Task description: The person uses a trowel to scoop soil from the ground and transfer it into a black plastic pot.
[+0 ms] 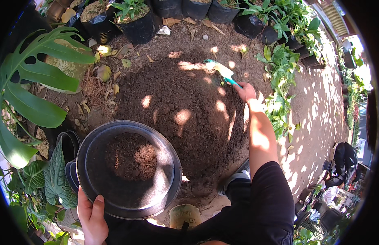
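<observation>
My left hand (92, 216) grips the rim of a wide black plant pot (168, 179), thumb over the edge. Dark soil (132, 157) lies in the bottom of the pot. Out to the right, my right hand (246, 92) is closed round the teal handle of a hand trowel (224, 72). The trowel's blade points up and left at the far edge of a broad mound of dark soil (165, 106); its tip rests on or just over the soil, I cannot tell which.
Black grow bags (136, 28) with plants line the far side. A large split leaf (42, 77) hangs at the left, above a fallen round fruit (104, 73). Low green plants (281, 77) edge the path (316, 114). A yellowish container (185, 215) stands near my legs. Someone in dark clothes (344, 163) bends at far right.
</observation>
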{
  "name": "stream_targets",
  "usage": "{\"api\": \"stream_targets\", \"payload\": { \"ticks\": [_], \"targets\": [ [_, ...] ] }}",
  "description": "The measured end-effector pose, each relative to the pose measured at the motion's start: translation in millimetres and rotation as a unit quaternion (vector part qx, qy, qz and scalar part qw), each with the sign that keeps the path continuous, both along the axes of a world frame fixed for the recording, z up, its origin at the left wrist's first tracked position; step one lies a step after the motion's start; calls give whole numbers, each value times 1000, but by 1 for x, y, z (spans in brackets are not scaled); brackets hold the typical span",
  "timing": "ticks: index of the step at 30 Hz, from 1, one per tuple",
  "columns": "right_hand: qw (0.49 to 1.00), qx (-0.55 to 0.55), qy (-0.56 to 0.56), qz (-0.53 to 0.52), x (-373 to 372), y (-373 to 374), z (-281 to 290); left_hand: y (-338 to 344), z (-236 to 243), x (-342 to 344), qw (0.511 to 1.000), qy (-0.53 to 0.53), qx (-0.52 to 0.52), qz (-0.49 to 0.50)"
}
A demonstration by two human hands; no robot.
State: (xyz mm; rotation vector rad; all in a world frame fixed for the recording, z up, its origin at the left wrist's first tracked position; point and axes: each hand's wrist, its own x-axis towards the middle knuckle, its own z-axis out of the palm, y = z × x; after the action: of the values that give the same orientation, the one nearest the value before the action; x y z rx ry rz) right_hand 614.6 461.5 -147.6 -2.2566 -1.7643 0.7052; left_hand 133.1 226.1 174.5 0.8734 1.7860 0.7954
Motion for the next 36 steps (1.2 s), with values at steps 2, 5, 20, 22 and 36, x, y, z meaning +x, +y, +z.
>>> {"api": "stream_targets", "payload": {
  "ticks": [2,5,20,22,36],
  "targets": [
    [999,-32,43,-9,-5,4,8,0,1,-1,1000,-1,4,-12],
    [992,-112,56,-8,-18,8,33,-2,3,7,1000,10,17,15],
    [960,-172,220,3,-46,-50,147,-14,1,2,998,-17,54,18],
    [951,-179,250,26,-51,-59,180,-16,-3,-2,998,-41,54,19],
    [890,166,-239,352,-214,-216,445,-49,-3,-2,996,-55,45,-60]
  ]
}}
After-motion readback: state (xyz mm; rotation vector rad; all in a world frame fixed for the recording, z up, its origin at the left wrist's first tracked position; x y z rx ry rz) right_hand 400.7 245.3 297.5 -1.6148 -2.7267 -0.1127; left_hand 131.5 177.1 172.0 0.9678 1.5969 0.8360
